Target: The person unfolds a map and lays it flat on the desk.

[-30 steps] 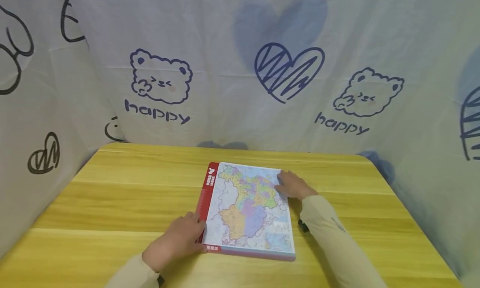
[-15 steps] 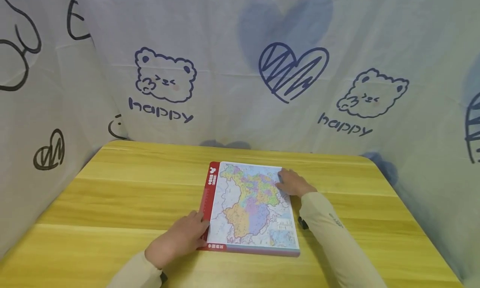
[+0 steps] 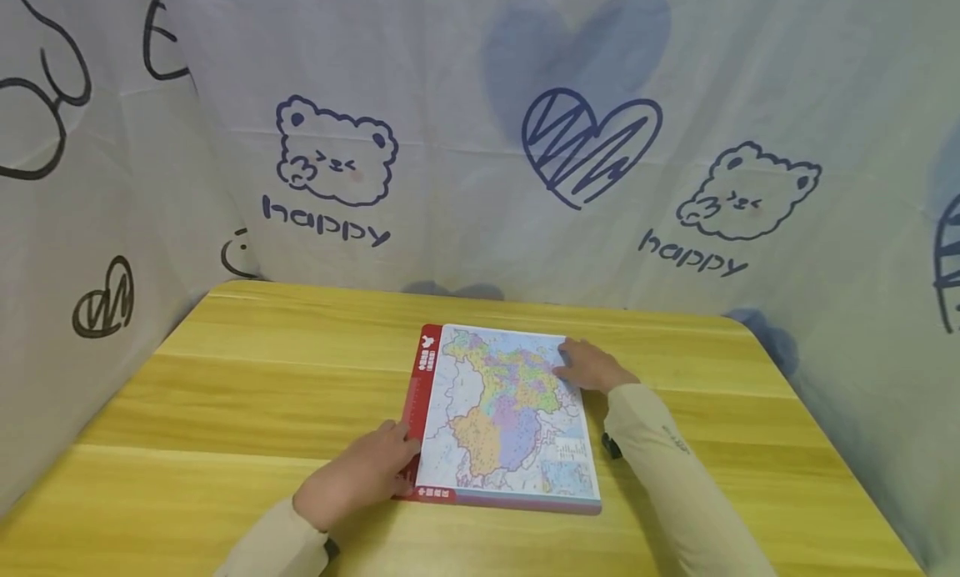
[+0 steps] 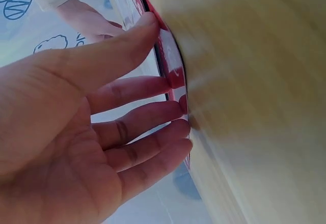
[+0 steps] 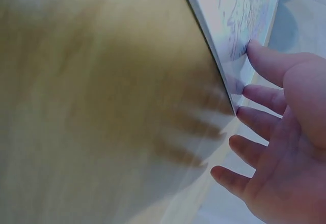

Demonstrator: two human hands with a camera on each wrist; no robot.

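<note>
A flat, thick board with a colourful map (image 3: 502, 418) on top and a red border (image 3: 417, 393) along its left side lies flat on the wooden table. My left hand (image 3: 360, 473) touches the near left corner of that border. In the left wrist view, the fingertips of my left hand (image 4: 97, 112) rest against the red edge, thumb apart from the other fingers. At the far right corner is my right hand (image 3: 596, 367). The right wrist view shows the thumb and two fingertips of my right hand (image 5: 275, 107) at the map board's corner; the remaining fingers are spread off it.
The yellow wood-grain table (image 3: 262, 377) extends on every side of the map board. A white curtain (image 3: 450, 143) printed with hearts and bear faces hangs behind the table and along both sides.
The whole head view has shifted a little, with curtain and board sliding right in the picture. Both hands stay at the same corners of the map board.
</note>
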